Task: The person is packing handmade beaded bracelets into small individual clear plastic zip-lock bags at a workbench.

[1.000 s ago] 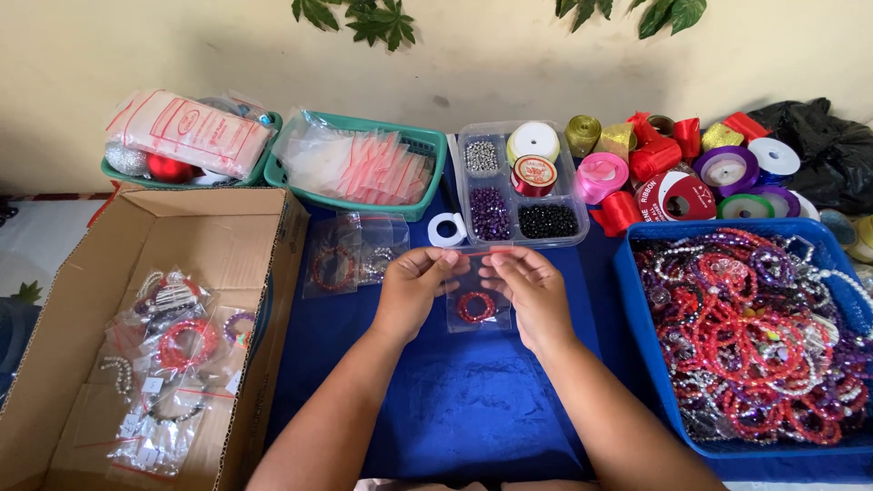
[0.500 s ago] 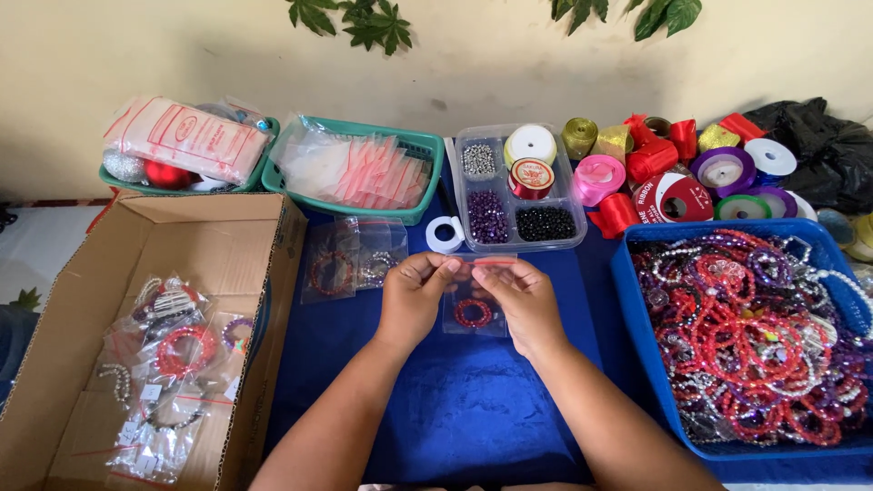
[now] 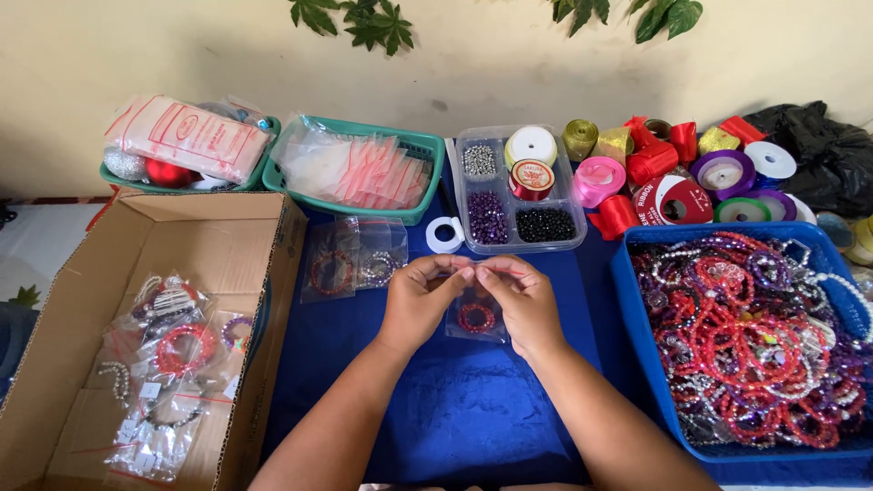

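Head view shows the left hand (image 3: 420,295) and the right hand (image 3: 520,295) together over the blue cloth (image 3: 455,418), fingertips pinching the top edge of a small clear bag (image 3: 475,318) with a red bead bracelet inside. The bag hangs down from the fingers toward the person, its long axis running from the far edge to the near one, its opening at the top. Compared to half a second ago, both hands sit a little closer together and the thumbs press tighter on the bag's seal. Two filled bags (image 3: 355,259) lie just left, near the cardboard box (image 3: 227,227).
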